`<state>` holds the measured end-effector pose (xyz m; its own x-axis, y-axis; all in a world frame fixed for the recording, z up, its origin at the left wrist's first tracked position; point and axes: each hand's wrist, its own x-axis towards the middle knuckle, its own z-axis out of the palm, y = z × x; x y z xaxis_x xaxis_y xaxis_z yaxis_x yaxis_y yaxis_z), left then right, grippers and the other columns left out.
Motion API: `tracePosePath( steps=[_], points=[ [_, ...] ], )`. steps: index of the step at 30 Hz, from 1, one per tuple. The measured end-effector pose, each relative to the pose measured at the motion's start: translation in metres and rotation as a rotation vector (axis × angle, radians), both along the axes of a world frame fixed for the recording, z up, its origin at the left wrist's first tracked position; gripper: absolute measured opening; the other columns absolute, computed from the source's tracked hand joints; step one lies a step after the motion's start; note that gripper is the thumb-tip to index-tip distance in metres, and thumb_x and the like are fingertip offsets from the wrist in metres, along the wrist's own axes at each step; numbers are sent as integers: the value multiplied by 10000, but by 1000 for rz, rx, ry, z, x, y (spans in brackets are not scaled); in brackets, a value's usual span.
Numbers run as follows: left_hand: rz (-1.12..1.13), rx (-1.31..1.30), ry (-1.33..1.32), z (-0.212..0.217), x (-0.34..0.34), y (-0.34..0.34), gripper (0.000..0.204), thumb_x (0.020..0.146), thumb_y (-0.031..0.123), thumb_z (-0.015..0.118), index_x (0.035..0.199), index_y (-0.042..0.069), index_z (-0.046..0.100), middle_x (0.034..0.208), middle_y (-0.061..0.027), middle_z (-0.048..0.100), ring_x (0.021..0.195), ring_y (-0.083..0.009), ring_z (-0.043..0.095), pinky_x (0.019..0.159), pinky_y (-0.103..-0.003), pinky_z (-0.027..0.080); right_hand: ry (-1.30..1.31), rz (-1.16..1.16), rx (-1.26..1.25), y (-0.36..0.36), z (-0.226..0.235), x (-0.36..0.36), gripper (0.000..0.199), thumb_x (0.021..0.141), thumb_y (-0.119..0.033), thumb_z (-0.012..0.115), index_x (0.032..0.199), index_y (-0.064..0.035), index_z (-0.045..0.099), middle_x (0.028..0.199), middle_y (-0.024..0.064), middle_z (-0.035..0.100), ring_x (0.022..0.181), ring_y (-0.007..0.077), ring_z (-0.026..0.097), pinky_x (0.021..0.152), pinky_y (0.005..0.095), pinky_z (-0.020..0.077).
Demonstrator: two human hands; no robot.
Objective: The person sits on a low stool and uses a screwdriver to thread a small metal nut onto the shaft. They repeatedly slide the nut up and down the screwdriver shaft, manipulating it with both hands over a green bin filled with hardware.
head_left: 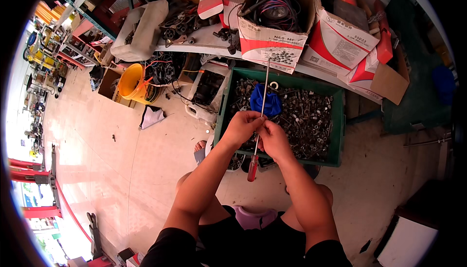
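Note:
Both my hands meet over a green crate [339, 126] full of loose bolts, nuts and other small metal parts [304, 116]. Between them runs a long screwdriver [252, 169] with a red, see-through handle. Its handle points down toward my lap, and its thin shaft reaches up past the crate's far rim. My left hand [242, 128] pinches the shaft near its middle. Right beside it, my right hand [274, 141] is closed around the shaft a little nearer the handle. Just beyond my fingers, a crumpled blue cloth or glove [265, 100] lies on the metal parts, next to a pale ring [274, 85].
A low shelf [214, 40] behind the crate carries worn cardboard boxes, one box [272, 40] stuffed with cables. Left of the crate stand a white cut-open container [210, 84] with dark parts and a yellow bucket [132, 83]. A dark green bin [413, 72] stands at right.

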<state>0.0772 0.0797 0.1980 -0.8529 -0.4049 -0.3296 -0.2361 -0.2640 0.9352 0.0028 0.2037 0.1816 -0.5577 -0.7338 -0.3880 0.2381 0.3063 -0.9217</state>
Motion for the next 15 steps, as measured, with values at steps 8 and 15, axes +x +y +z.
tracePosePath(
  steps=[8,15],
  points=[
    [-6,-41,-9,-6,0,-4,178,966,109,653,1014,-55,704,786,-39,692,630,-69,597,529,-220,461,-204,-26,-126,1,0,0,224,1057,-196,511,968,-27,628,737,15,617,501,69,499,455,231,401],
    [35,-44,-9,-5,-1,-3,162,946,126,689,916,-33,702,754,-23,676,633,-64,585,533,-222,445,-142,-53,-124,3,9,-1,197,1021,-153,575,878,-26,624,699,7,601,507,62,496,445,232,389]
  ],
)
